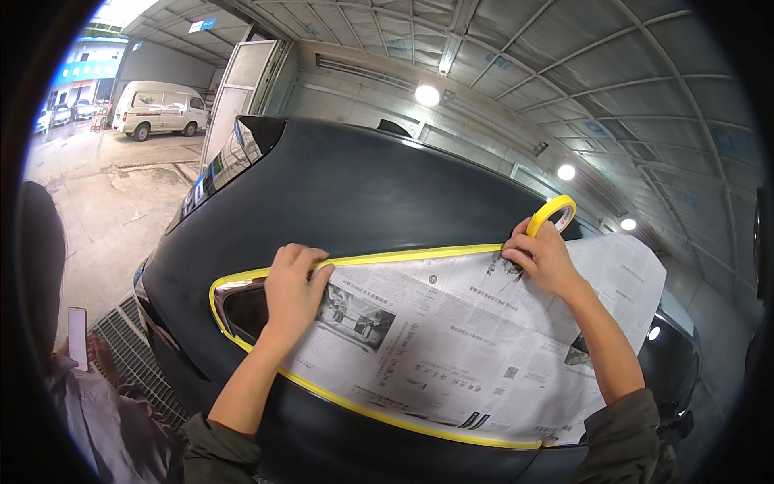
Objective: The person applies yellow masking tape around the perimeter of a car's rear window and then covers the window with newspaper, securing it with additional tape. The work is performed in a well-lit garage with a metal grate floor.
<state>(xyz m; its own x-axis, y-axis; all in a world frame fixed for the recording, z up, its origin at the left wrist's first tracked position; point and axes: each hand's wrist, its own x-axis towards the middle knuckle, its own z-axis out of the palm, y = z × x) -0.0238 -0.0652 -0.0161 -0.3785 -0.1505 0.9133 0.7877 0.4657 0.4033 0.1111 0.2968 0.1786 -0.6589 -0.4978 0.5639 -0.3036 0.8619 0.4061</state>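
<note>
A sheet of newspaper covers most of a side window on a dark matte car. Yellow masking tape runs along the window's upper edge, round its pointed left end and along the lower edge. My left hand presses its fingers on the upper tape line near the paper's left edge, thumb apart from them. At the far end of that line, my right hand grips a roll of yellow masking tape, its fingertips at the window's top edge. Dark glass shows left of the paper.
Another person, in a grey sleeve, is at the lower left with a phone. A floor grate lies beside the car's rear. Beyond an open door stands a white van. Lamps light the booth wall.
</note>
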